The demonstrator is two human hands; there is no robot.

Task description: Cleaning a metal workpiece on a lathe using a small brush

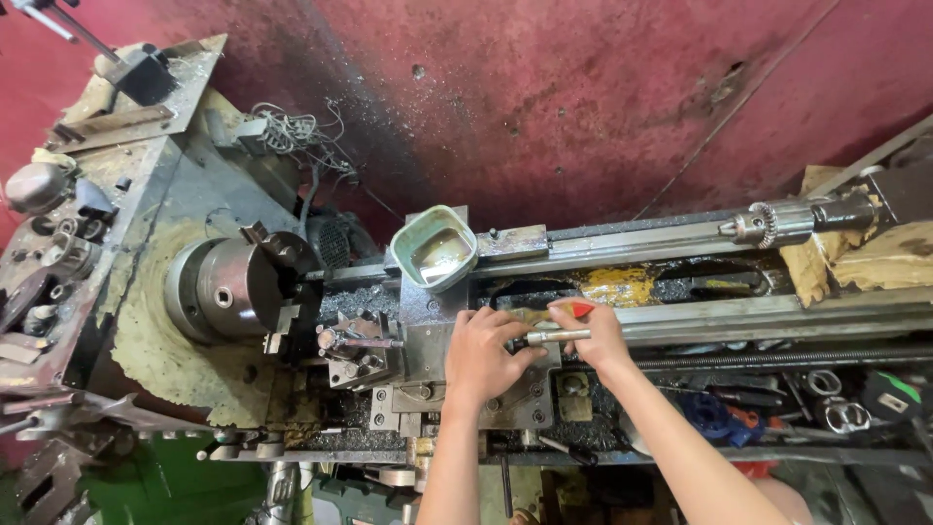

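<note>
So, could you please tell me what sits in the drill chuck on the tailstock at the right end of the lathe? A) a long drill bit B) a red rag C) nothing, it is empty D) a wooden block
C: the chuck points left along the lathe bed with bare jaws and nothing protruding, while both hands work further down at the carriage.

Lathe chuck (228, 289) left; green tub (434, 247) behind carriage; drill chuck (768, 225) right.
</note>
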